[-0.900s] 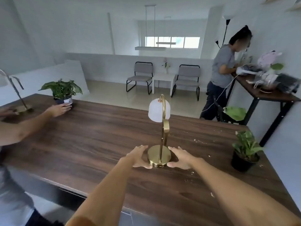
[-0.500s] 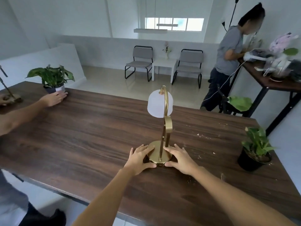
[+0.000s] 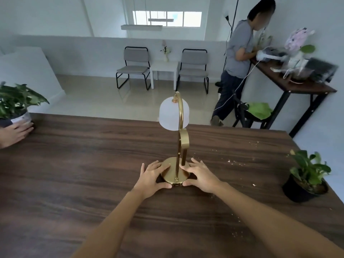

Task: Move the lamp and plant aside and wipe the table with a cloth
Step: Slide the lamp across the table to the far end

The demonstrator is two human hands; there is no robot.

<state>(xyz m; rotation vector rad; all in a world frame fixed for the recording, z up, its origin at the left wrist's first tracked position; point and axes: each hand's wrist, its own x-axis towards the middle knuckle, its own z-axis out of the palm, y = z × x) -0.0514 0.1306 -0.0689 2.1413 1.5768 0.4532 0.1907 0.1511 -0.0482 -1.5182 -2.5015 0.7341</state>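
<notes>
On the dark wood table [image 3: 74, 174], near the front middle, the lamp [image 3: 176, 146] stands upright on its round brass base, white shade hanging from the curved brass arm. Left hand [image 3: 151, 176] and right hand [image 3: 200, 176] sit on opposite sides of the base, fingers spread over its top rim, thumbs curled round the near edge, so both hands are clamped on the base, which rests flat on the table. Plant [image 3: 306, 175] in a black pot stands on the table well to the right, near the right edge, apart from both hands. Small pale crumbs [image 3: 232, 162] are scattered on the wood between lamp and plant, more near the front right. At the far left, a 2nd plant [image 3: 15, 105] in a wrapped pot sits on the table, with another person's hand [image 3: 14, 132] touching the pot. Behind the table, 2 grey chairs [image 3: 135, 66] flank a small white table [image 3: 163, 71]. A person in a grey shirt [image 3: 239, 58] stands at a side desk [image 3: 301, 86] on the right, cluttered with items too blurred to name.
</notes>
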